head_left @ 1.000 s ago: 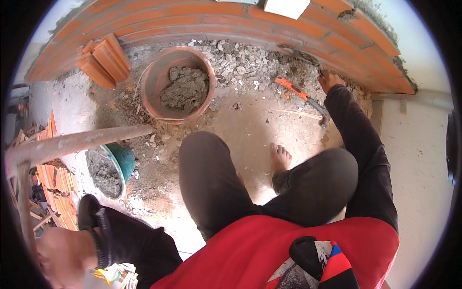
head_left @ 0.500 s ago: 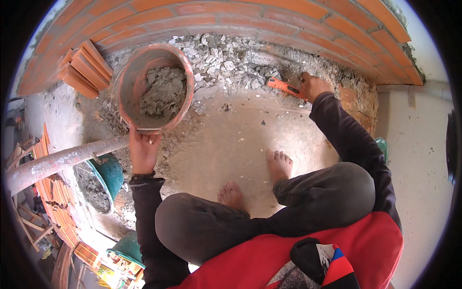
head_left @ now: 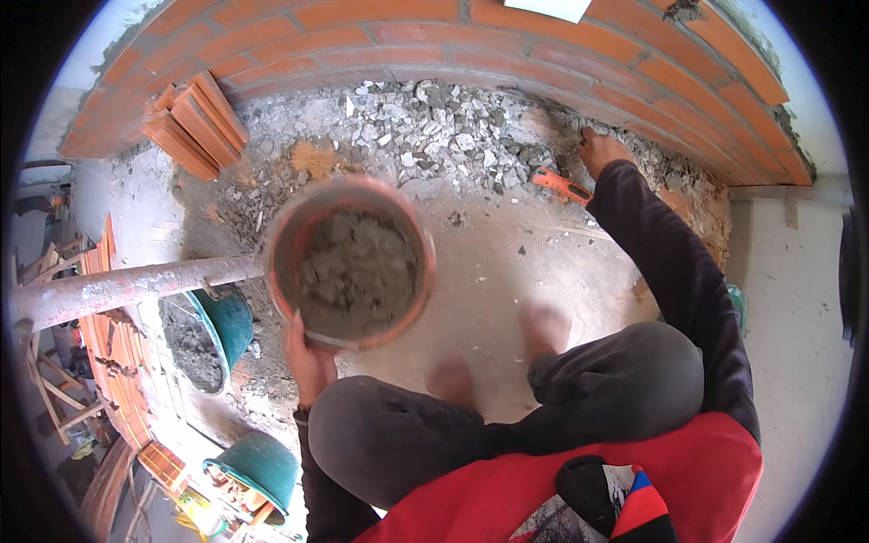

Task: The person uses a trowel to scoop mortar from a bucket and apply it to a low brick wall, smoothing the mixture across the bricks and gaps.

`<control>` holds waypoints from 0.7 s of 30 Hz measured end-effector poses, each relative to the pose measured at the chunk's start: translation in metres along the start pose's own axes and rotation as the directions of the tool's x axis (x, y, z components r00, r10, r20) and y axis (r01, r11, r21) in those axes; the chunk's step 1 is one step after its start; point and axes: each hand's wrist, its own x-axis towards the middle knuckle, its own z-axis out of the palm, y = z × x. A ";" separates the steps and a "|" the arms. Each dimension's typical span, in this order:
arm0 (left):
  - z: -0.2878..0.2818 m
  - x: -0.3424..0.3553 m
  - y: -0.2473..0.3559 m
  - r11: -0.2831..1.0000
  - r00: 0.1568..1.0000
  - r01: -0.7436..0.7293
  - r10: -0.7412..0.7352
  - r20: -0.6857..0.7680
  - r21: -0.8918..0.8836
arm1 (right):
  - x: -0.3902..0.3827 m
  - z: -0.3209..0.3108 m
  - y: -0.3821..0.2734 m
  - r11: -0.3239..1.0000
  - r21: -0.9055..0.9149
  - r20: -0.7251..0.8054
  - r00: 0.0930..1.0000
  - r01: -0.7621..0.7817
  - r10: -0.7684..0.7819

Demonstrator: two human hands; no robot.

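Observation:
My left hand (head_left: 310, 360) is closed on the near rim of an orange bucket (head_left: 427, 271). Grey wet mortar (head_left: 355, 270) fills much of the bucket, which looks raised off the floor in front of my left knee. Over at the right, my right hand (head_left: 605, 152) is low by the foot of the brick wall (head_left: 416, 56). Its fingers are curled, and whatever they hold is hidden. Just nearer than that hand, an orange tool with dark marks (head_left: 561, 185) lies on the floor, its far end close to my sleeve.
Broken rubble (head_left: 444, 136) runs along the wall. Loose bricks (head_left: 197, 127) are stacked at the far left. A round pole (head_left: 145, 282) crosses the left side, above a green bucket of mortar (head_left: 226, 328). Another green bucket (head_left: 262, 471) stands at the lower left. My bare feet (head_left: 546, 328) rest on the floor.
The orange bucket has come nearer to me and to the right, lifted by my left hand. My right hand has shifted slightly toward the wall, and the view has moved a little.

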 end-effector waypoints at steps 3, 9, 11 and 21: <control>-0.041 -0.022 -0.006 0.997 0.994 0.080 -0.080 -0.069 0.003 | 0.025 0.027 -0.008 0.999 0.008 -0.011 0.999 0.048 -0.048; -0.112 -0.060 -0.040 0.991 0.974 0.130 -0.123 -0.190 0.025 | -0.019 -0.003 -0.063 0.983 0.041 0.177 0.967 0.176 -0.181; -0.099 -0.069 -0.035 0.998 0.982 0.067 -0.067 -0.175 -0.003 | -0.037 -0.004 -0.066 0.975 0.060 0.130 0.967 0.214 -0.220; -0.075 -0.062 0.148 0.498 0.461 -0.712 0.864 -0.205 0.496 | 0.068 0.016 -0.115 0.965 -0.030 -0.124 0.956 0.262 -0.264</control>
